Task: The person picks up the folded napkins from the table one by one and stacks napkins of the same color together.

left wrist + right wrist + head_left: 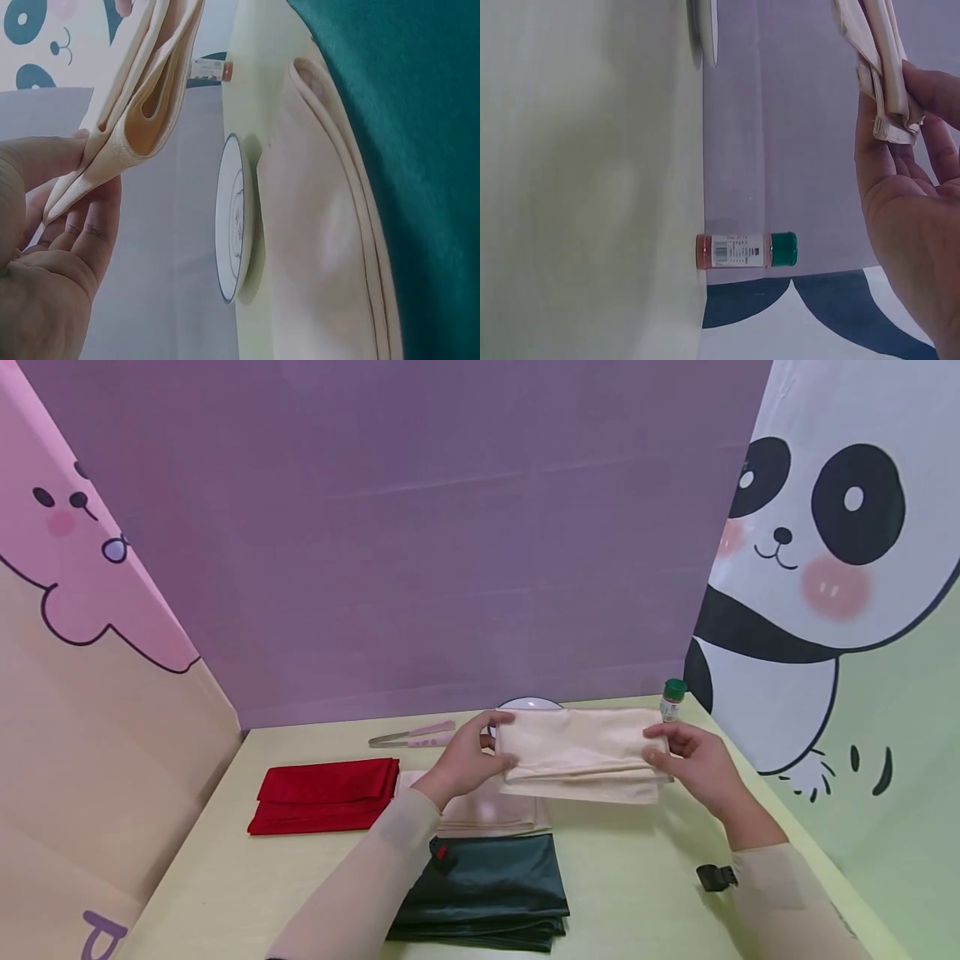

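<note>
A folded cream cloth (pixel 581 743) is held up over the back right of the table, its layers showing along the lower edge. My left hand (pixel 468 758) pinches its left end between thumb and fingers. At the opposite end, my right hand (pixel 697 764) grips the edge the same way. In the left wrist view the held cloth (pixel 146 112) hangs in loose folds, clear of the tabletop. Below and left of it lies a second folded cream cloth (pixel 495 806), partly hidden by my left arm. A folded dark green cloth (pixel 498 877) lies just in front of that one.
To the left is a folded red cloth (pixel 326 793), with tongs (pixel 397 739) behind it. A white plate (pixel 232 225) sits at the back, mostly covered by the held cloth in the head view. A green-capped bottle (pixel 739 250) stands at the back right corner near the wall.
</note>
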